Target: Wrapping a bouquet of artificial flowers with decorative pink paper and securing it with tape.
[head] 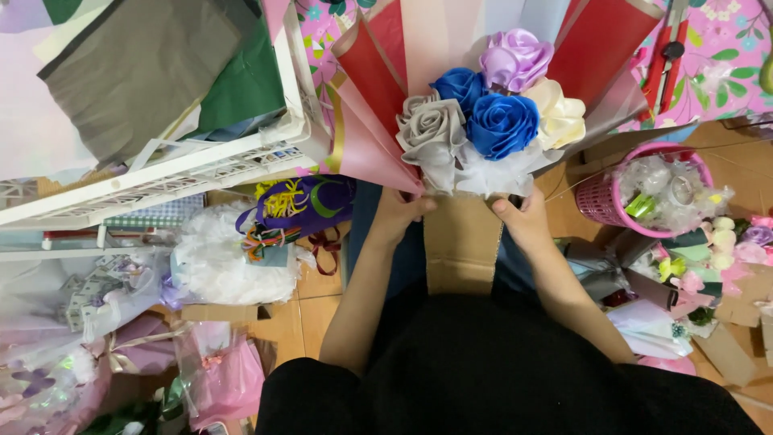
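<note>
Head view, looking down over the person's lap. Nearest the camera, a black garment [499, 370] fills the lower middle, with both bare forearms reaching forward from it. A strip of brown cardboard [461, 242] lies along the lap between the forearms. The left hand [396, 216] closes its fingers on the lower left edge of the bouquet wrapping; the right hand [522, 219] pinches the lower right edge, thumb on top. Both hands thus hold the bouquet [483, 121] at its base, just beyond the far end of the cardboard.

The bouquet contains a grey fabric rose [431, 129], two blue roses [502, 123], a cream rose [560, 114] and a lilac rose [515, 58], ringed below by white tulle [491, 173] and backed by red and pink wrapping sheets [378, 89] fanning away from the person.

Left of the left forearm, on the tiled floor [302, 318], lie a heap of white netting [229, 262] and a purple cloth bag [302, 205]; pink wrapped bundles [217, 374] sit at the near left corner. Right of the right hand stands a pink plastic basket [600, 201] holding clear wrappers, with small pastel flowers [717, 246] beside it. Farthest left, a white plastic rack [185, 173] carries grey and green paper sheets [153, 72].
</note>
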